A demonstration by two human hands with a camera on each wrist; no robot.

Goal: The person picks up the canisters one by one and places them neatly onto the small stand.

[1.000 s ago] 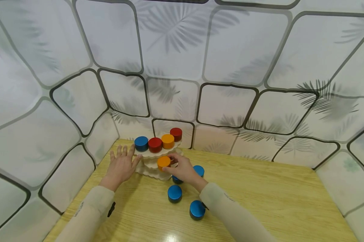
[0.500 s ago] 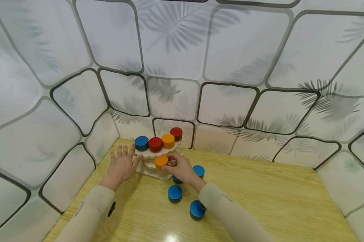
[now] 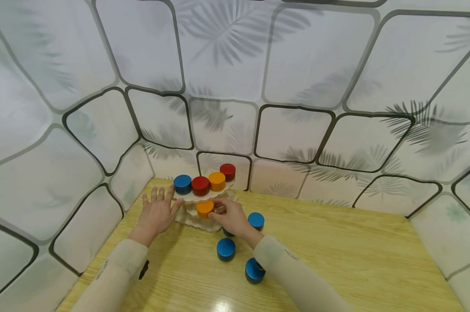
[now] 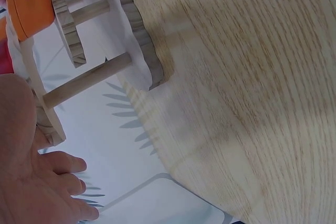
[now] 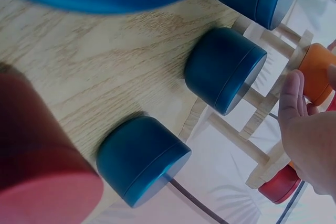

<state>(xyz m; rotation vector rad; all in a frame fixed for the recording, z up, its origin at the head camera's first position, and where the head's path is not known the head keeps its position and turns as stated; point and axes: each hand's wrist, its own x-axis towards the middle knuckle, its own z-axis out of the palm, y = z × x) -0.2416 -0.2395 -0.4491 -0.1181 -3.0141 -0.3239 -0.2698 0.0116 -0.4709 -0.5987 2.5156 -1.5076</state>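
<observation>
My right hand (image 3: 235,219) pinches an orange round tin (image 3: 204,209) between thumb and fingers, over the middle tier of a white-topped wooden tiered stand (image 3: 196,223). In the left wrist view the orange tin (image 4: 32,8) sits right at that tier's wavy edge. My left hand (image 3: 155,212) lies at the stand's left side with its fingers spread, thumb and forefinger at the top tier's edge. A blue tin (image 3: 182,185), a red tin (image 3: 200,186), another orange tin (image 3: 217,182) and a second red tin (image 3: 227,172) stand along the top tier.
Several blue tins, one of them a front tin (image 3: 226,249), stand on the wooden table (image 3: 336,251) around my right forearm. A red tin (image 5: 44,156) shows close up in the right wrist view. Patterned cloth walls (image 3: 293,134) enclose the table's back and sides.
My right hand has slid the orange tin leftward along the middle tier, beneath the red and orange tins above. My left hand stays in place.
</observation>
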